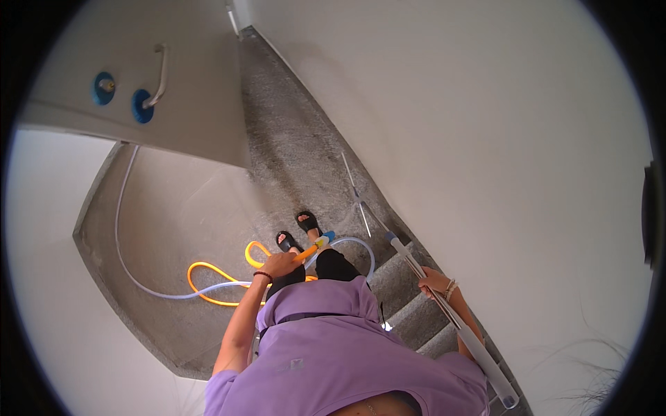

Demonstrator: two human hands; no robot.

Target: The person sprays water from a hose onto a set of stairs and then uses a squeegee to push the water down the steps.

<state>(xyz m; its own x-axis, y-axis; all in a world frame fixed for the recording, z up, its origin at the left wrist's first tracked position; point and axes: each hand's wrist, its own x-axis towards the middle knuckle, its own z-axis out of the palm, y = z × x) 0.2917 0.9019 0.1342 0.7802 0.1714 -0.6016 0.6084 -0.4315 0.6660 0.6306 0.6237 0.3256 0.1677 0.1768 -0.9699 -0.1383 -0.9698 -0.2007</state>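
My left hand [281, 264] is closed around an orange hose [308, 252], near its end. A yellow, white and blue fitting [325, 239] caps that end, in front of my shin. My right hand [436, 283] grips a long pale pole [471, 338], slanting from beside my shoulder down towards the floor. At its far end is a thin crosswise head [356, 194], seen edge-on; it may be a squeegee or a flat mop. Loops of the orange hose lie left of my legs. A clear hose [122, 249] crosses them and curves along the floor.
A grey door [203, 93] with a metal lever handle [162, 78] stands at upper left. Concrete steps [400, 291] lie beside me on the right. A white wall [494, 130] rises close to the pole. Black sandals [308, 221] are on my feet on the concrete landing [171, 208].
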